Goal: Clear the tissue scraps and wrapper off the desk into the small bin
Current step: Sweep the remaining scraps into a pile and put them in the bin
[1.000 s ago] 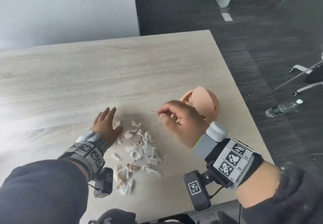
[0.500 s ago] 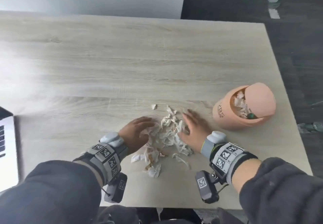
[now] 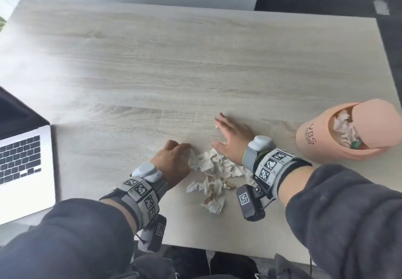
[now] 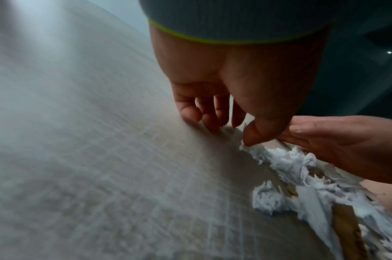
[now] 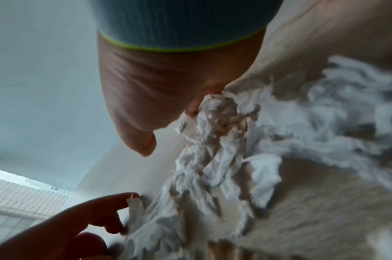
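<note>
White tissue scraps lie bunched in a pile near the desk's front edge, with brownish wrapper bits among them. My left hand stands at the pile's left side, fingertips down on the desk and thumb against the scraps; it holds nothing. My right hand lies flat on the desk at the pile's far right, fingers straight, its edge pressed into the tissue. The pink bin sits tilted to the right, holding tissue and something green.
An open laptop sits at the left edge of the pale wooden desk. A brown strip lies under the scraps nearest me. Dark floor lies beyond the desk's right edge, behind the bin.
Both hands have drawn in on either side of the scraps, which are now bunched tighter. The right hand has come down flat on the desk. The head view tilted down and left.
</note>
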